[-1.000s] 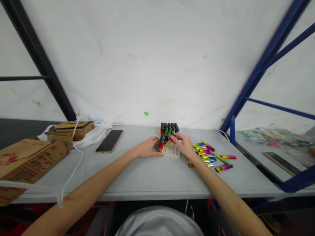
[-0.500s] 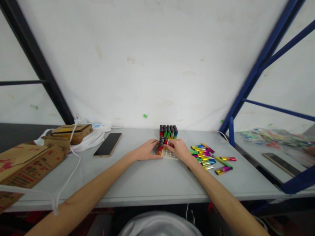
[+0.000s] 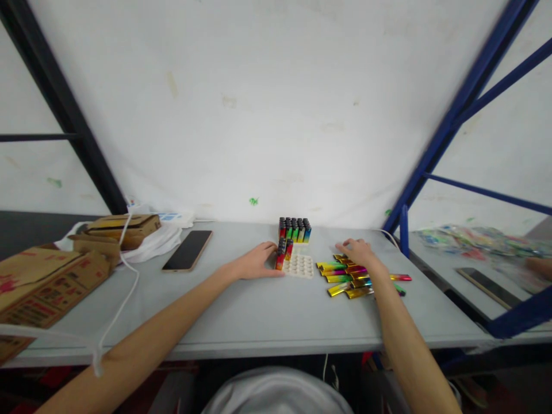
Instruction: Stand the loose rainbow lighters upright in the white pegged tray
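Grey surface [image 3: 259, 313], scuffed white wall [image 3: 276, 115] behind. Far left, a cardboard box [image 3: 56, 279], then a dark phone [image 3: 188, 250] lying flat. Left hand [image 3: 254, 262] open, thumb and fingers spread around upright lighters [image 3: 280, 259] at the left side of a white tray [image 3: 301, 266]. Behind the tray, a block of standing lighters [image 3: 295, 231]. Right hand [image 3: 359, 253] over loose lighters [image 3: 338, 289], right of the tray; cannot tell whether it grips one. Blue frame [image 3: 446, 135] far right.

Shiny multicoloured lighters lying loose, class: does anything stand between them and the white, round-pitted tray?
Nothing visible does: only grey tabletop separates the shiny multicoloured lighters from the white, round-pitted tray. Upright red lighters stand at the tray's left, outside that gap.
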Motion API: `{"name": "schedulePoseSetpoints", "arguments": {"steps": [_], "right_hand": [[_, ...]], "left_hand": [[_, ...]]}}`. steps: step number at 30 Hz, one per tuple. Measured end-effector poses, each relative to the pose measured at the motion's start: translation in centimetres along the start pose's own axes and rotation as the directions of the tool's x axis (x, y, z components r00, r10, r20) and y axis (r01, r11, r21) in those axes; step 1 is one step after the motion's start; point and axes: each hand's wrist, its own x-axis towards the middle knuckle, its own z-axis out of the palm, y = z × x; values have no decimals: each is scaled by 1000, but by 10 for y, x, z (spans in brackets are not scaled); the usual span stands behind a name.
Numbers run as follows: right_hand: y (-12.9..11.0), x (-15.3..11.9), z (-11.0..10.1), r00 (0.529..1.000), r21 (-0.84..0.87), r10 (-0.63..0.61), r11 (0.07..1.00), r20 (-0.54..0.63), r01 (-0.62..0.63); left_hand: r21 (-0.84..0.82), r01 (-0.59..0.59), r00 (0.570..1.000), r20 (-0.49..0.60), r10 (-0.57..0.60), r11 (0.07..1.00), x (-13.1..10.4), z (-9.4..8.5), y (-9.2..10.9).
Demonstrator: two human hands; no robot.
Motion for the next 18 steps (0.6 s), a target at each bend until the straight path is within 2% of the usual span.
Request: {"name": "schedulePoseSetpoints", "arguments": {"steps": [3, 7, 14, 18], "right_hand": [[-2, -2, 3, 989, -34, 149, 988, 17, -149], [-9, -2, 4, 986, -46, 165, 985, 20, -164], [-15, 7, 12, 997, 13, -54, 998, 48, 54], [-18, 3, 1, 972, 65, -229, 972, 60, 225]], "left_hand": [[-6, -15, 1000, -11, 15, 1000, 0, 1, -1], [-2, -12, 1000, -9, 12, 1000, 0, 1, -1], [22, 2, 1000, 0, -2, 1000, 0, 0, -1], [16, 0, 1000, -7, 0, 1000, 0, 1, -2]]}}
